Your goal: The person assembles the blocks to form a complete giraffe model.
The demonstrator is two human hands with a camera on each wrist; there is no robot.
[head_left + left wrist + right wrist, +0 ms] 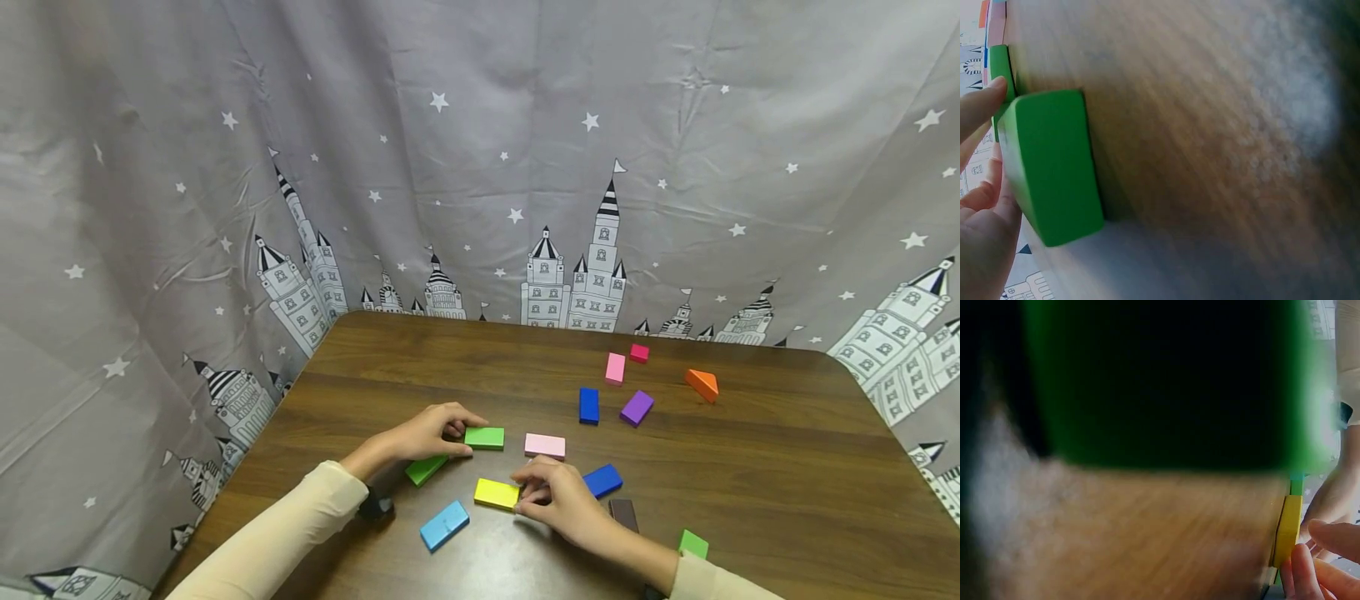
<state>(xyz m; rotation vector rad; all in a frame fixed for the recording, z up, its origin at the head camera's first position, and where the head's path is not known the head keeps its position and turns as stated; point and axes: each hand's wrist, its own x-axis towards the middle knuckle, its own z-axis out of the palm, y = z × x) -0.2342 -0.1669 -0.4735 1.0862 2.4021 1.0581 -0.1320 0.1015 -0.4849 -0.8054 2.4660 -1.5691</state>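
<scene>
My left hand (426, 433) holds the left end of a light green block (489, 438) between thumb and fingers. Under that wrist lies a second green block (425, 471), which looms large in the left wrist view (1054, 169). With thumb and fingertips, my right hand (564, 502) grips the right end of a yellow block (493, 493), also seen edge-on in the right wrist view (1288, 531). A light pink block (544, 446) lies just beyond the right fingers. Beside that hand is a blue block (603, 481), partly covered by it.
A light blue block (445, 525) lies nearest the front. Close to the right forearm are a dark brown block (624, 514) and another green block (693, 544). Farther back sit blue (588, 406), purple (637, 408), pink (615, 368) and red (639, 353) blocks and an orange triangle (702, 384).
</scene>
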